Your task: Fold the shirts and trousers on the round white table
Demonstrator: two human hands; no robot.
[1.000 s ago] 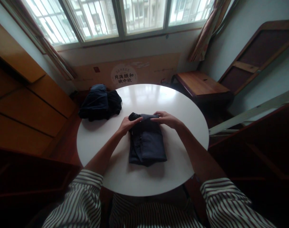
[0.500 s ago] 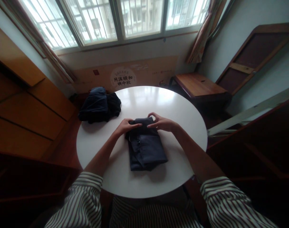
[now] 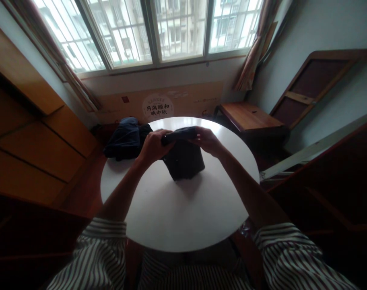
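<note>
Holding a folded dark garment [image 3: 186, 161] near the centre of the frame, above a rounded white table [image 3: 183, 217]. Grasping the upper left end with the left hand [image 3: 155, 146], thumb on the near side and fingers reaching behind; gripping the upper right end with the right hand [image 3: 210, 141], fingertips partly hidden by the cloth. Hanging down between both, with a thick folded layer along the top. Cannot tell whether touching the tabletop at the lower edge or hanging just clear of it. Judging by the drape, likely light, soft and pliable, a little firmer where layers stack, and in no danger of breaking; perhaps slightly slick, and apt to let inner layers slip or fan open under a loose grip. Best taken hold of at both ends of the thick folded edge, pinching through every layer at once, or supported from below with a flat palm. Showing also, left of the frame's centre and partly behind the left hand, a pile of dark clothes [image 3: 126, 139], probably just as soft.
</note>
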